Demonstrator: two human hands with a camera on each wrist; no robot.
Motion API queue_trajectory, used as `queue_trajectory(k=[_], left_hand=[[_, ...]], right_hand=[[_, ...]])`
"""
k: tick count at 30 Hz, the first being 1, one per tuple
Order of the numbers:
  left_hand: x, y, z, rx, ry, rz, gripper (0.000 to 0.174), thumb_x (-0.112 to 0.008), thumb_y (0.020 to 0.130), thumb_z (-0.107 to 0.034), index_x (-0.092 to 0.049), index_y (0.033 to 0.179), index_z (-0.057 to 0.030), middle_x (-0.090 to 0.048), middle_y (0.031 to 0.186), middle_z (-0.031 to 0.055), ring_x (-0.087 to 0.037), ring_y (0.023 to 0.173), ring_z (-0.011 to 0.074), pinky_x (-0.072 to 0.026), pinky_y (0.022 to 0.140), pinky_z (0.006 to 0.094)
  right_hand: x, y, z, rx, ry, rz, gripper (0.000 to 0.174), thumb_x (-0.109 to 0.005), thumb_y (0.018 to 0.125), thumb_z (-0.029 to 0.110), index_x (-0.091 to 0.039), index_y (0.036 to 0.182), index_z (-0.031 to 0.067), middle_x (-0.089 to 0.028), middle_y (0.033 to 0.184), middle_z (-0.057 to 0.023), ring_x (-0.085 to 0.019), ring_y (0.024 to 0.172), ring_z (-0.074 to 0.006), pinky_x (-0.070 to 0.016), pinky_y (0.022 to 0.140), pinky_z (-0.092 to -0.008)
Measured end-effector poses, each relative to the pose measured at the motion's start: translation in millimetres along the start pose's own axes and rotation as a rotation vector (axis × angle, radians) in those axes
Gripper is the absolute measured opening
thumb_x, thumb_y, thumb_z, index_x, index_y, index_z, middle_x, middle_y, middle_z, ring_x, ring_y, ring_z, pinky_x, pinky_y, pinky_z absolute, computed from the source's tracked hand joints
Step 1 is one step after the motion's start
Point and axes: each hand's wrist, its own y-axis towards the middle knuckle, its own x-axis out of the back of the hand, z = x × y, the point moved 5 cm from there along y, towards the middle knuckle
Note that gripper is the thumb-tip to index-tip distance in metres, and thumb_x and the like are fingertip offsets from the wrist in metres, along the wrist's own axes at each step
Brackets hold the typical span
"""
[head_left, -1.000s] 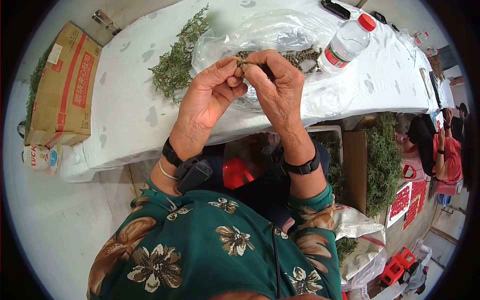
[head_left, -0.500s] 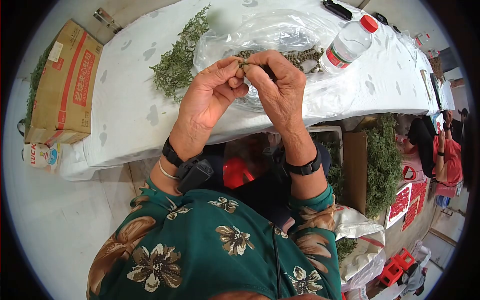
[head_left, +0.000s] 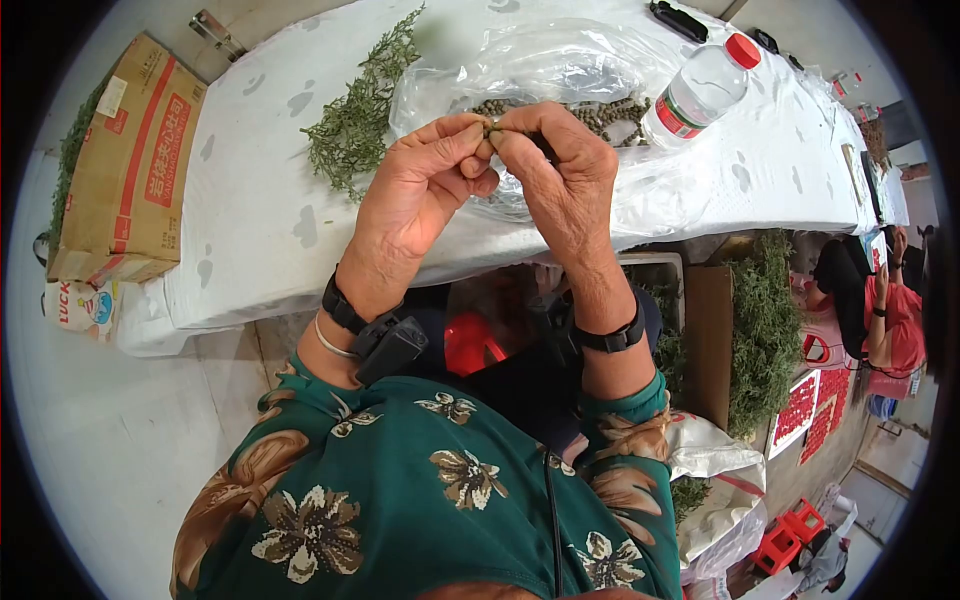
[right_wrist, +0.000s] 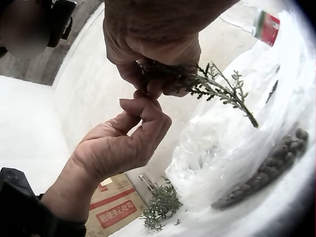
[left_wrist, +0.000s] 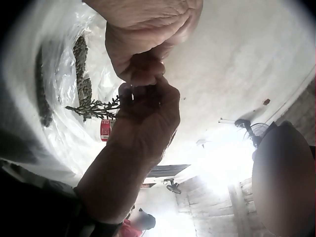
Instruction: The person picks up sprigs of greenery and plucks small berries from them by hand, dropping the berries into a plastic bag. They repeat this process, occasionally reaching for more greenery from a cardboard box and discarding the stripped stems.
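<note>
The left hand [head_left: 425, 190] and the right hand [head_left: 565, 185] meet fingertip to fingertip above the table's front edge. Between thumbs and forefingers they pinch a small greenish bit [head_left: 489, 130]. From the right hand's grip a leafy evergreen sprig [right_wrist: 222, 91] sticks out, its bare stem end pointing away in the right wrist view. The fingers hide the rest of that sprig. Behind the hands lies a clear plastic bag [head_left: 430, 95] with rows of small round brown pieces [head_left: 610, 120]. A pile of green sprigs [head_left: 350, 135] is left of the bag.
A water bottle [head_left: 700, 90] with a red cap leans at the bag's right, near a black object [head_left: 678, 20]. A cardboard box [head_left: 130, 170] stands far left. Below the white-covered table [head_left: 255, 220], at right, is more greenery [head_left: 765, 330]. Another person [head_left: 895, 310] sits far right.
Both hands stay fingertip to fingertip with only slight finger movement. The whole head view has shifted a little.
</note>
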Motion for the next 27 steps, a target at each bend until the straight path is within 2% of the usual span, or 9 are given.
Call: queue_trajectory(k=[2, 5, 9, 10, 13, 17, 21, 27], left_hand=[[-0.9, -0.5, -0.7, -0.004, 0.009, 0.008, 0.014, -0.057, 0.084, -0.006, -0.061, 0.096, 0.0025, -0.060, 0.077, 0.0062, -0.051, 0.063, 0.0110, -0.0408, 0.060, 0.0287], [-0.9, -0.1, -1.5, -0.030, 0.032, 0.026, 0.015, -0.057, 0.085, -0.006, -0.061, 0.096, 0.0027, -0.060, 0.077, 0.0063, -0.052, 0.063, 0.0111, -0.0415, 0.059, 0.0288], [-4.4, -1.1, -6.1, -0.076, 0.089, 0.016, 0.015, -0.057, 0.085, -0.006, -0.061, 0.097, 0.0027, -0.060, 0.077, 0.0064, -0.053, 0.064, 0.0113, -0.0437, 0.059, 0.0288], [-5.7, -1.3, -7.8, -0.095, 0.111, 0.007, 0.015, -0.057, 0.085, -0.006, -0.061, 0.097, 0.0027, -0.060, 0.077, 0.0064, -0.053, 0.064, 0.0114, -0.0446, 0.059, 0.0287], [-7.8, -2.0, -11.9, -0.119, 0.131, -0.022, 0.015, -0.058, 0.085, -0.006, -0.061, 0.097, 0.0026, -0.060, 0.077, 0.0062, -0.054, 0.065, 0.0116, -0.0462, 0.061, 0.0286], [-5.6, -1.8, -14.6, -0.136, 0.143, -0.053, 0.016, -0.058, 0.085, -0.007, -0.061, 0.097, 0.0024, -0.061, 0.077, 0.0061, -0.054, 0.065, 0.0116, -0.0476, 0.063, 0.0283], [-5.3, -2.4, -14.9, -0.142, 0.142, -0.059, 0.017, -0.058, 0.084, -0.007, -0.061, 0.097, 0.0024, -0.061, 0.077, 0.0061, -0.054, 0.065, 0.0115, -0.0477, 0.063, 0.0283], [-4.5, -2.4, -13.4, -0.128, 0.150, -0.037, 0.018, -0.058, 0.084, -0.008, -0.061, 0.099, 0.0027, -0.061, 0.078, 0.0065, -0.054, 0.066, 0.0116, -0.0475, 0.063, 0.0286]], right_hand=[[0.5, -0.2, 1.1, 0.011, -0.004, -0.002, 0.004, -0.058, 0.071, 0.003, -0.059, 0.072, -0.0001, -0.058, 0.065, -0.0085, -0.056, 0.056, -0.0157, -0.0444, 0.052, -0.0257], [-0.1, -1.4, 2.5, -0.005, -0.052, 0.068, 0.007, -0.056, 0.078, -0.001, -0.061, 0.081, -0.0041, -0.058, 0.071, -0.0015, -0.050, 0.064, -0.0056, -0.0419, 0.058, -0.0192], [0.5, -0.4, -4.0, -0.106, 0.114, 0.037, 0.006, -0.059, 0.075, 0.004, -0.062, 0.076, -0.0009, -0.061, 0.070, -0.0058, -0.057, 0.060, -0.0106, -0.0455, 0.055, -0.0229], [1.3, -0.4, -4.3, -0.104, 0.111, 0.037, 0.006, -0.059, 0.075, 0.004, -0.062, 0.076, -0.0009, -0.061, 0.070, -0.0058, -0.057, 0.060, -0.0106, -0.0455, 0.055, -0.0229], [-0.2, -1.0, -9.9, -0.200, 0.166, 0.111, 0.012, -0.061, 0.083, 0.005, -0.063, 0.090, -0.0040, -0.062, 0.079, -0.0039, -0.055, 0.069, -0.0070, -0.0462, 0.062, -0.0193], [-1.9, -0.5, -8.1, -0.223, 0.196, 0.133, 0.016, -0.062, 0.083, 0.007, -0.062, 0.094, -0.0038, -0.064, 0.082, -0.0050, -0.057, 0.071, -0.0076, -0.0481, 0.064, -0.0201], [-4.4, -1.1, -8.4, -0.252, 0.297, 0.095, 0.016, -0.062, 0.082, 0.006, -0.062, 0.094, -0.0036, -0.063, 0.081, -0.0045, -0.057, 0.070, -0.0078, -0.0483, 0.063, -0.0205], [-2.7, -1.0, -13.5, -0.251, 0.240, 0.090, 0.011, -0.061, 0.081, 0.004, -0.062, 0.090, -0.0032, -0.062, 0.080, -0.0037, -0.056, 0.068, -0.0079, -0.0482, 0.063, -0.0207]])
